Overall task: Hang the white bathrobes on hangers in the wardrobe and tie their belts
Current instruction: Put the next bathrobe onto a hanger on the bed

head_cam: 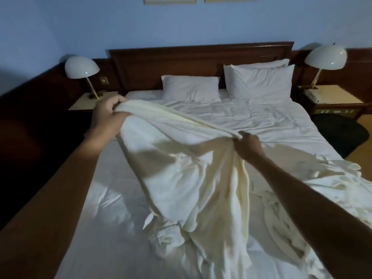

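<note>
My left grip (108, 115) and right grip (248, 147) each clamp the white bathrobe (181, 170), held up over the bed (281, 121).

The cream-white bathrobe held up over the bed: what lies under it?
Its lower folds pile on the white bed sheet, which shows around the cream-white bathrobe. The left hand and right hand grip its top edge. Whatever the draped cloth covers is hidden.

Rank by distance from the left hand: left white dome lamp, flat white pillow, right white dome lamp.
1. Left white dome lamp, just beyond the left hand.
2. Flat white pillow, centre-left by the headboard.
3. Right white dome lamp, across the bed.
</note>
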{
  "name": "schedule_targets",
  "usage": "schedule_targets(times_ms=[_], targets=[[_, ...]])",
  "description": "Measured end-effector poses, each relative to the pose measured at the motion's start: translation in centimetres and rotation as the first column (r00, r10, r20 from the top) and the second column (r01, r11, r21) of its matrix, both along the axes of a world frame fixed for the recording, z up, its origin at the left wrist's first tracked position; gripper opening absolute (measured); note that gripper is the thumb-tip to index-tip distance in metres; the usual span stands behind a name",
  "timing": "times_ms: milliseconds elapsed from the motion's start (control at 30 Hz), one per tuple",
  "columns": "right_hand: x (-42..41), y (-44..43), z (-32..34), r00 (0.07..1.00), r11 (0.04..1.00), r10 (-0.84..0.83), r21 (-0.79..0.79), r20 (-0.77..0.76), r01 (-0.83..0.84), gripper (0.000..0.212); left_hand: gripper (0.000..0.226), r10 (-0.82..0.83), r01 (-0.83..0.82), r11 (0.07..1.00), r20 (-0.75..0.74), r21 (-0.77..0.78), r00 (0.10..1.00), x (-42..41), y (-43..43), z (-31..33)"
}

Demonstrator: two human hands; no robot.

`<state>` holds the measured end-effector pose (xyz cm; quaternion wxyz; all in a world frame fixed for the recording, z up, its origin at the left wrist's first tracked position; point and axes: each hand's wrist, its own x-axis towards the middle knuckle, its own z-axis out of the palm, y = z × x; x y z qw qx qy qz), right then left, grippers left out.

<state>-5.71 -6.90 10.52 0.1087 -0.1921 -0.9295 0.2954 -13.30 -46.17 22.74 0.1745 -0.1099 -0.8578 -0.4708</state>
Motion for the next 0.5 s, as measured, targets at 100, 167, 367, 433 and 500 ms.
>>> schedule_targets(times_ms=[100, 167, 367, 433, 500], targets=[[-2.2, 3.0, 7.3, 0.976, 0.996, -0.077, 0.023, -0.204, 0.084, 0.039, 0.015, 0.077, -0.077, 0.992, -0.004, -0.097, 0.997, -1.1, 0.2, -1.5], [-3.3, 4.3, 12.5, 0.943, 0.992, -0.066, 0.077, -0.327, 0.096, 0.031, 0.016, 0.133, -0.142, 0.985, -0.089, -0.099, 0.987, -2.1, 1.2, -0.8], [-3.7, 5.9, 21.5, 0.870, 0.990, -0.066, 0.074, -0.488, 0.117, 0.034, 0.024, 0.218, -0.285, 0.936, -0.297, -0.205, 0.930, -4.2, 1.6, 3.4], [-3.4, 6.2, 22.0, 0.847, 0.991, -0.108, 0.014, -0.520, 0.135, 0.036, 0.023, 0.231, -0.311, 0.920, -0.311, -0.240, 0.922, -4.3, 0.9, 3.2], [-3.0, 6.9, 21.9, 0.833, 0.988, -0.149, -0.039, -0.532, 0.152, 0.037, 0.018, 0.290, -0.342, 0.920, -0.254, -0.192, 0.923, -4.3, -0.2, 1.5]])
